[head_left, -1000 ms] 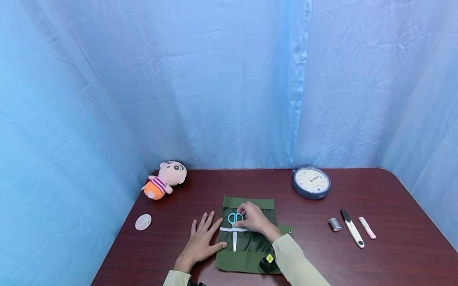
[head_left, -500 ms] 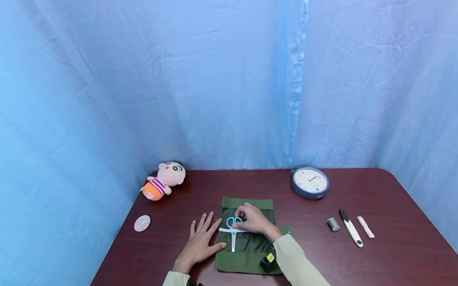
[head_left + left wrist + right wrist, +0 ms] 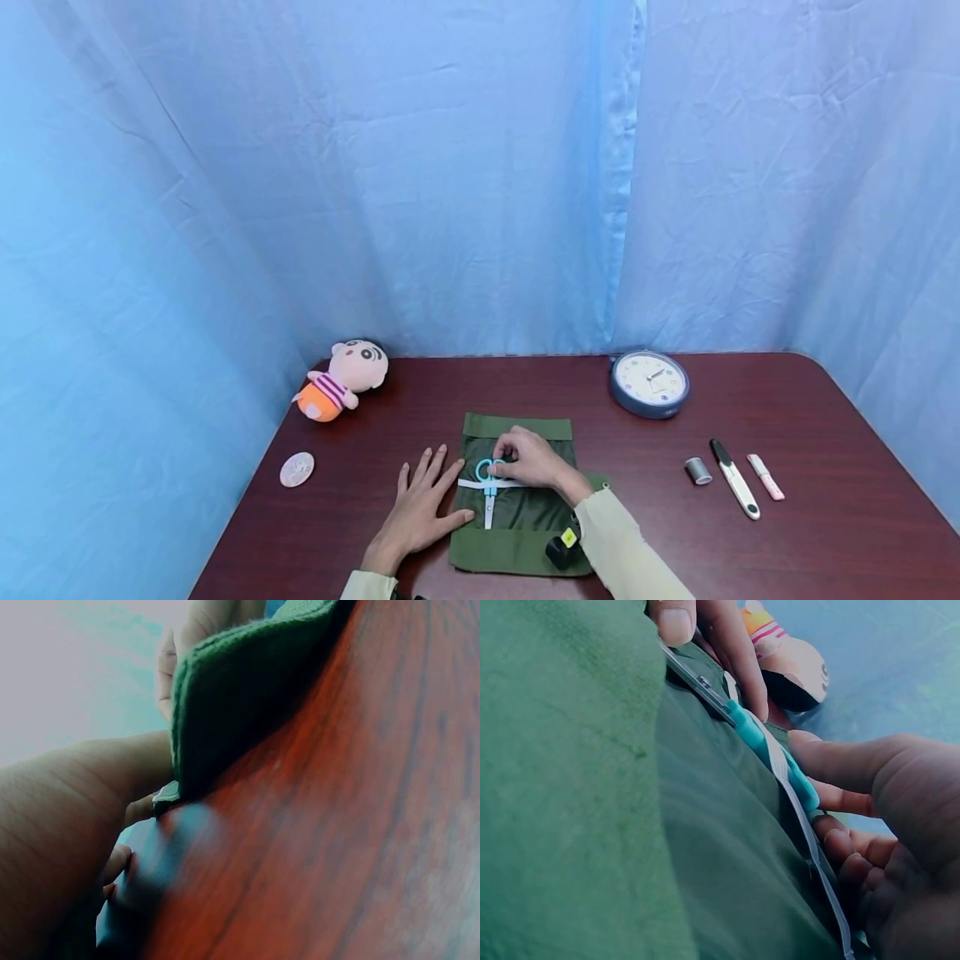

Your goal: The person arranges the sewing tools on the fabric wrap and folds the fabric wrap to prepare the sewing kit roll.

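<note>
Turquoise-handled scissors (image 3: 490, 492) lie on an unfolded green cloth pouch (image 3: 517, 550), passing under its white elastic band (image 3: 471, 484). The blades point toward the person. My right hand (image 3: 531, 460) pinches the handle loops; in the right wrist view, the thumb and fingers of the right hand (image 3: 900, 795) meet at the turquoise handle (image 3: 761, 739). My left hand (image 3: 420, 507) lies flat with spread fingers at the pouch's left edge, partly on the table. The left wrist view shows a raised edge of the green cloth (image 3: 240, 697) beside the left hand (image 3: 67, 802).
On the right lie a thread spool (image 3: 698, 471), a black-and-white seam-ripper-like tool (image 3: 735, 479) and a small pink-and-white stick (image 3: 766, 477). A round clock (image 3: 649, 383) stands at the back. A plush doll (image 3: 341, 382) and a round pale disc (image 3: 297, 469) lie left.
The scissors have slid slightly toward the person, so their turquoise part now reaches below the white band. My right hand has moved with them; my left hand stays in place.
</note>
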Tool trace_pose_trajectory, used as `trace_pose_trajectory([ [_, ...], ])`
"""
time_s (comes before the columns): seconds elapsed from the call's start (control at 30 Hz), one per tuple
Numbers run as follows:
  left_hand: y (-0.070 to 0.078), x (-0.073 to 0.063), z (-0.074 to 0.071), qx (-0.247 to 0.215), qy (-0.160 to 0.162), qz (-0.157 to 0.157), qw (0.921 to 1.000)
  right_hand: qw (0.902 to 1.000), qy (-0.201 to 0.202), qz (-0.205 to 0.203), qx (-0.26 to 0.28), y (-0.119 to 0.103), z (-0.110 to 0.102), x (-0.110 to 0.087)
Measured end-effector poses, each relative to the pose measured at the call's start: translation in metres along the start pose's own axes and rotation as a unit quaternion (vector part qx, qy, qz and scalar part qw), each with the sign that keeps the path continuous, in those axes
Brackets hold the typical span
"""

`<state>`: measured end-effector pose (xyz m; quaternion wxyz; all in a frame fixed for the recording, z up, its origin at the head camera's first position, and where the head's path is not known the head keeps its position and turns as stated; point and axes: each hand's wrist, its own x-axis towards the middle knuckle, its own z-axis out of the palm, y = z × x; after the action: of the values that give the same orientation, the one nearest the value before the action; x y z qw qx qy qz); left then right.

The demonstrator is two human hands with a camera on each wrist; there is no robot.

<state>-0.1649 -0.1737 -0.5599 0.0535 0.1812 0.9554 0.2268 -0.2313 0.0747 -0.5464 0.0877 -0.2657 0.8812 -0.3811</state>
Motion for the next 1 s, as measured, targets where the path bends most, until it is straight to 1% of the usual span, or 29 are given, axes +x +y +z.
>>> trace_pose_trajectory([
  [0.3, -0.001, 0.000, 0.000, -0.003, -0.003, -0.004, 1.0000, 0.9998, -0.009, -0.011, 0.012, 0.002, -0.002, 0.002],
  [0.5, 0.000, -0.001, 0.000, 0.000, 0.000, -0.006, 1.0000, 0.9984, -0.013, -0.012, 0.053, 0.001, -0.005, 0.001],
  [0.63, 0.000, -0.002, -0.001, -0.002, 0.001, -0.005, 1.0000, 0.9973, -0.001, -0.009, 0.073, 0.000, -0.011, -0.001],
  [0.73, 0.001, -0.002, 0.000, -0.003, -0.002, -0.007, 1.0000, 0.9969, 0.011, -0.005, 0.078, -0.001, -0.017, -0.005],
  [0.87, 0.001, -0.001, 0.000, -0.008, -0.008, -0.010, 0.9999, 0.9958, 0.028, 0.002, 0.088, 0.000, -0.027, -0.012],
  [1.0, 0.001, 0.000, 0.001, -0.013, -0.007, -0.009, 0.9999, 0.9949, 0.049, -0.002, 0.087, 0.003, -0.038, -0.020],
])
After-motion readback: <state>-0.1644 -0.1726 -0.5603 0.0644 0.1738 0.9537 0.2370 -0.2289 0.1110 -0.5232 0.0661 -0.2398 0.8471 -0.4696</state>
